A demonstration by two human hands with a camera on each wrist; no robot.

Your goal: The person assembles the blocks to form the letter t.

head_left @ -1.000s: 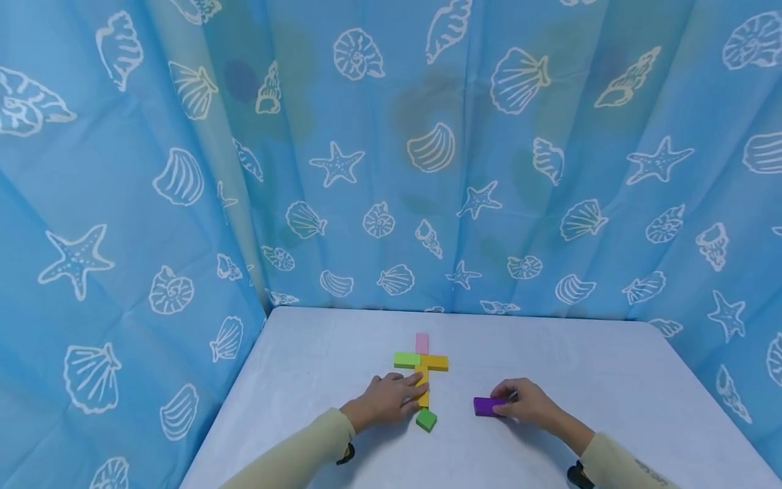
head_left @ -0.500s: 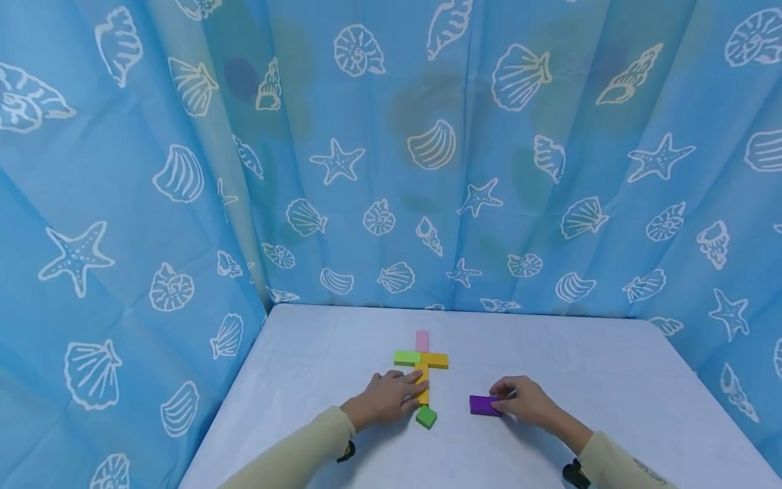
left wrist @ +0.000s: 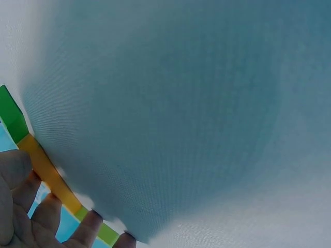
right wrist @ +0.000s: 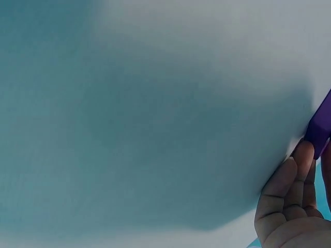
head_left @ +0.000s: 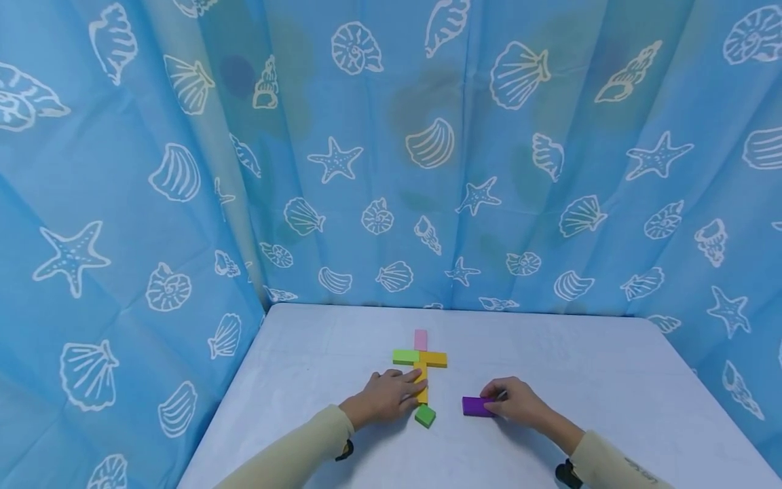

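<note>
In the head view my left hand (head_left: pixel 382 396) lies over the left side of a long yellow block (head_left: pixel 423 396), fingers extended and fingertips on it. Its upper end meets a lime-green block (head_left: pixel 406 356) and an orange-yellow block (head_left: pixel 434 359), with a pink block (head_left: pixel 421 339) beyond them. A turned dark-green block (head_left: pixel 425 415) sits at the near end. My right hand (head_left: pixel 519 402) pinches the right end of a purple block (head_left: pixel 473 406) between thumb and fingers, a short gap right of the yellow block. The right wrist view shows part of the purple block (right wrist: pixel 320 124) at the fingertips.
All the blocks are on a white-covered table (head_left: pixel 330 333). Blue curtains (head_left: pixel 391 204) with white shell and starfish prints rise behind the table and along its sides.
My right hand has brought the purple block slightly to the left, closer to the yellow and green blocks. My left hand has stayed on the yellow block.
</note>
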